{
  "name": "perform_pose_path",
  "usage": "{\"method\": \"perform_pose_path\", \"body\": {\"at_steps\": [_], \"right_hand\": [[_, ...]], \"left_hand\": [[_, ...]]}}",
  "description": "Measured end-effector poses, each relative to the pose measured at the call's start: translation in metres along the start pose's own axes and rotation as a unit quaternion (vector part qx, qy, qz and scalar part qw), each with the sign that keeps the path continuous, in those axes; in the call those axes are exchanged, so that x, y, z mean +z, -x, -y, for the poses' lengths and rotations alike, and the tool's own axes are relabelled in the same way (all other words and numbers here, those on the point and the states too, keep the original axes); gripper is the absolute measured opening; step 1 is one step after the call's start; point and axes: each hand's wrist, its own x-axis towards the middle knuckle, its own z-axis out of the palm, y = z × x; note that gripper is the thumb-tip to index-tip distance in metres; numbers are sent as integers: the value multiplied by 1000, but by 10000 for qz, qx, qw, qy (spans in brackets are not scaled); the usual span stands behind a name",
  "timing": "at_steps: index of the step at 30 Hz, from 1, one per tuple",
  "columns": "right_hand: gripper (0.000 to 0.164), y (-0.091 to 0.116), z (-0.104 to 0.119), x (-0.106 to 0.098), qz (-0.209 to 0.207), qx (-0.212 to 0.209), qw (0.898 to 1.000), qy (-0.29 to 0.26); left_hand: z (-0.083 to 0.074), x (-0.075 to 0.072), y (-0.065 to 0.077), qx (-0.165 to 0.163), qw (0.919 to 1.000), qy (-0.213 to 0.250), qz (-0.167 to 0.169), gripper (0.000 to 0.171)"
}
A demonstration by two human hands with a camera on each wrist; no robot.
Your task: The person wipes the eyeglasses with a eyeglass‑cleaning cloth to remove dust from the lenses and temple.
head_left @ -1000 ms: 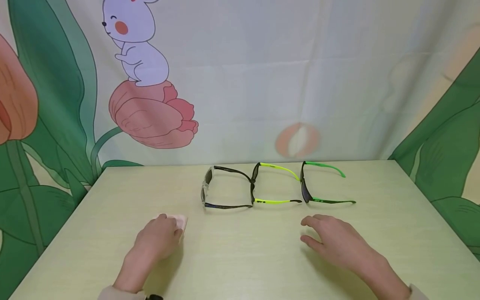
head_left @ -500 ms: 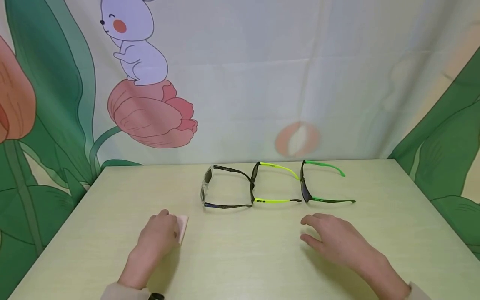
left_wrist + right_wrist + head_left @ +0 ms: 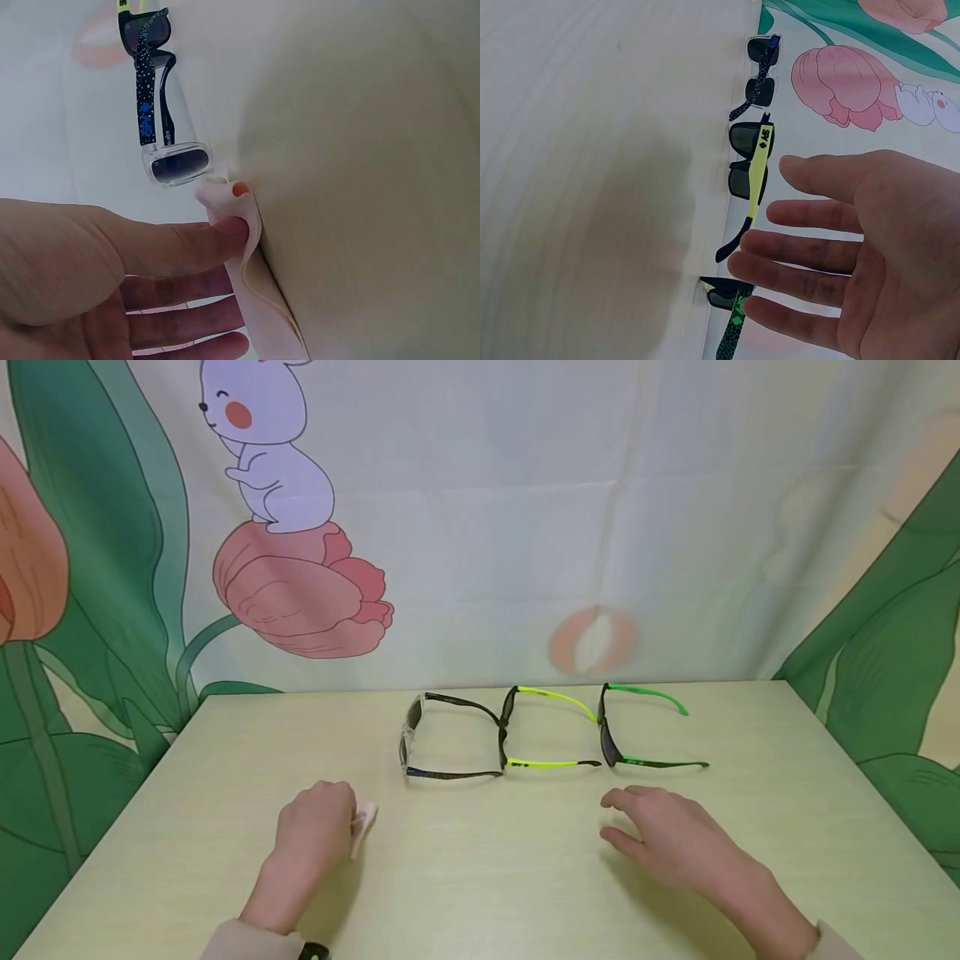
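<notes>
My left hand [image 3: 317,827] pinches a pale pink cloth [image 3: 363,827] between thumb and fingers, close over the table at the left. In the left wrist view the cloth [image 3: 259,289] is folded and bunches up beside the thumb. My right hand [image 3: 678,839] hovers at the right with its fingers loosely extended, holding nothing. Beyond the hands, three pairs of sunglasses stand in a row with temples unfolded: a clear-framed pair [image 3: 411,727] with dark temples, a black pair with yellow temples [image 3: 543,764], and a black pair with green temples [image 3: 611,743].
The pale wooden table [image 3: 480,877] ends at the back against a curtain [image 3: 480,543] printed with a rabbit and tulips. The sunglasses stand near that back edge. A dark wristband [image 3: 313,951] shows at the left sleeve.
My left fingers have curled in on the cloth, which has gone from lying flat to bunched with its edge raised. The right hand and the sunglasses stay put.
</notes>
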Motion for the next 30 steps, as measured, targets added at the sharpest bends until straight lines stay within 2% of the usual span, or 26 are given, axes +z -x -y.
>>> {"method": "perform_pose_path", "body": {"at_steps": [9,15,21,30], "right_hand": [[27,-2,-2,-2,-193,51,9998,82],[25,-8,-7,-3,-330,153,9993,84],[23,-11,-11,-1,-525,208,9984,52],[28,-17,-17,-1,-787,186,9967,-12]], "left_hand": [[1,-2,0,-176,9992,330,169,19],[-1,-4,2,-65,9989,432,170,15],[-10,-8,2,21,9977,605,296,6],[-23,-10,2,223,9969,736,149,17]]}}
